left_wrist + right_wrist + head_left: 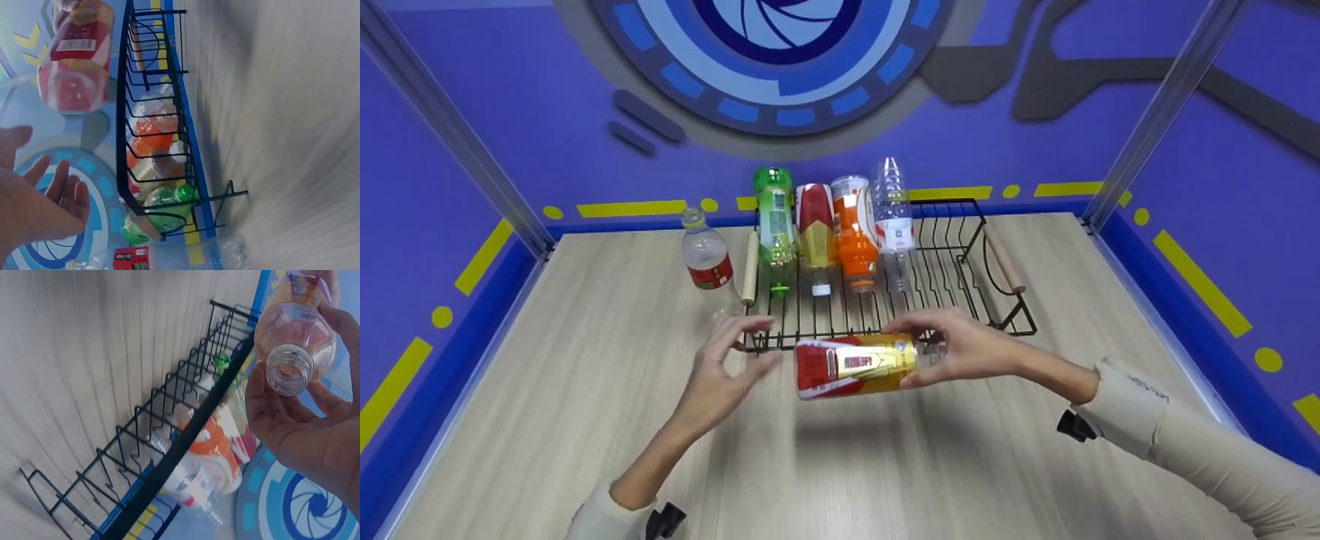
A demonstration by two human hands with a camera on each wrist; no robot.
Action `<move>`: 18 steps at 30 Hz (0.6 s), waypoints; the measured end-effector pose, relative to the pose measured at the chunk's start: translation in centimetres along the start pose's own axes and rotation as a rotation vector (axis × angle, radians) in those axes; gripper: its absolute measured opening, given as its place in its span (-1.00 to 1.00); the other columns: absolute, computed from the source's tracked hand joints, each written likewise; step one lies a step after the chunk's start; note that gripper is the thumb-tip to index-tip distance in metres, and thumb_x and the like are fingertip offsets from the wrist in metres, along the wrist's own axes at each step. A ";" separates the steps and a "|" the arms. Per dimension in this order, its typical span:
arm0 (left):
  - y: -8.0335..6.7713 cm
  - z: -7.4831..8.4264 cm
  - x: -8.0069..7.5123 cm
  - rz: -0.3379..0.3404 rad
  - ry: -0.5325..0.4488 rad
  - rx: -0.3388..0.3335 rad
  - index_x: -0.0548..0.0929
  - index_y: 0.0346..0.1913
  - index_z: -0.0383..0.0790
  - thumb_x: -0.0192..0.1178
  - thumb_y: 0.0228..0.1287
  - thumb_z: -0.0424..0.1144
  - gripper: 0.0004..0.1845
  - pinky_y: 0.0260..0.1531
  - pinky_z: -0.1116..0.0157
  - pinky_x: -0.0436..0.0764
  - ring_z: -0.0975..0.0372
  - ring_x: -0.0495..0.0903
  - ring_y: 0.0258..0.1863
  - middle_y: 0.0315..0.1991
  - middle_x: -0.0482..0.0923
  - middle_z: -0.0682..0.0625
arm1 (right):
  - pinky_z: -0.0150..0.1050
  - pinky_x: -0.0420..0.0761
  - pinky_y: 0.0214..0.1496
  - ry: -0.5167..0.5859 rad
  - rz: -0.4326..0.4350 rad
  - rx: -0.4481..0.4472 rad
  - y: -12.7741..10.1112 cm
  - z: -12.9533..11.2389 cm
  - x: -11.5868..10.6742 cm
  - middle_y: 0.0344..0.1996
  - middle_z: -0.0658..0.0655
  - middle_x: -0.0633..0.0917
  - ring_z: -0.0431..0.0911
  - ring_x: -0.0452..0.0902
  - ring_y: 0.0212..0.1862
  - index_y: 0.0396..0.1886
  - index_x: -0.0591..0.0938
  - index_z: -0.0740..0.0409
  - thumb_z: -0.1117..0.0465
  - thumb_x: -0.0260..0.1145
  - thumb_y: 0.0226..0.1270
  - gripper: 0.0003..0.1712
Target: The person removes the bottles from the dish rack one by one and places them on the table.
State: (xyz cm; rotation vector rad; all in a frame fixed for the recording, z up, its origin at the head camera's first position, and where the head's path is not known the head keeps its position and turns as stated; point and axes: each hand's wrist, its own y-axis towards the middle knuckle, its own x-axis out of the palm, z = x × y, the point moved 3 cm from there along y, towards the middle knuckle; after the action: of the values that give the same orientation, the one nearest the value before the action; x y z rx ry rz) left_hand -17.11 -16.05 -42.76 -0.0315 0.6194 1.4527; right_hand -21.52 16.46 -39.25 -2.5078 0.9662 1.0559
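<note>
Right hand point(971, 349) grips capless red-and-gold bottle point(855, 366) sideways, above the tabletop at wire rack's point(1012, 319) 6 o'clock edge; left hand point(727, 367) open, empty, just beside its base. Step, likely: racking; next needs tilting neck-down into free slot

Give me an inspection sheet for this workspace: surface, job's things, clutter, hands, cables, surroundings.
Surface: pale wood-grain table.
Job's things: red and gold bottle, uncapped, held level in front of the black wire rack. The rack holds a green bottle, a red and yellow bottle, an orange bottle and a clear bottle.
Clutter: clear bottle with red label lying left of the rack.
Hands: right hand has its grip round the bottle's neck end; left hand open, beside its base, not touching.
Cables: nothing seen.
Surroundings: purple walls with yellow markings, blue ring emblem.
</note>
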 end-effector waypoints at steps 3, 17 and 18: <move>-0.4 0.5 0.8 -0.140 0.013 -0.011 0.58 0.30 0.14 0.47 0.19 -0.11 -0.42 0.25 -0.06 0.41 0.20 0.42 0.29 0.25 0.57 0.13 | -0.13 0.65 0.11 -0.028 -0.013 -0.029 0.0 -0.4 0.6 0.15 -0.02 0.69 -0.12 0.60 0.09 0.30 0.58 -0.01 0.03 0.62 0.06 -0.24; -0.7 -0.1 3.2 -0.426 0.022 -0.002 0.62 0.30 -0.03 0.52 0.15 0.01 -0.37 -0.03 0.27 0.61 0.21 0.57 0.03 0.19 0.65 0.03 | -0.16 0.64 0.04 -0.116 0.032 -0.047 0.1 -1.5 1.8 0.09 -0.05 0.71 -0.10 0.57 0.08 0.21 0.62 -0.10 0.08 0.65 0.00 -0.29; -0.7 -0.2 3.3 -0.437 0.022 -0.003 0.61 0.31 -0.04 0.53 0.14 0.02 -0.34 -0.05 0.29 0.62 0.22 0.57 0.01 0.19 0.65 0.03 | -0.15 0.64 0.05 -0.123 0.036 -0.045 0.1 -1.5 1.9 0.09 -0.03 0.71 -0.09 0.57 0.09 0.21 0.62 -0.10 0.08 0.65 0.00 -0.29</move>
State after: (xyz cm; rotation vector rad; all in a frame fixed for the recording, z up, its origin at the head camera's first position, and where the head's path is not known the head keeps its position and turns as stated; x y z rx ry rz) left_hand -16.57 -13.24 -44.48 -0.1753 0.5849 1.0308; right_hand -19.77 14.79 -39.52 -2.4364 0.9664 1.2400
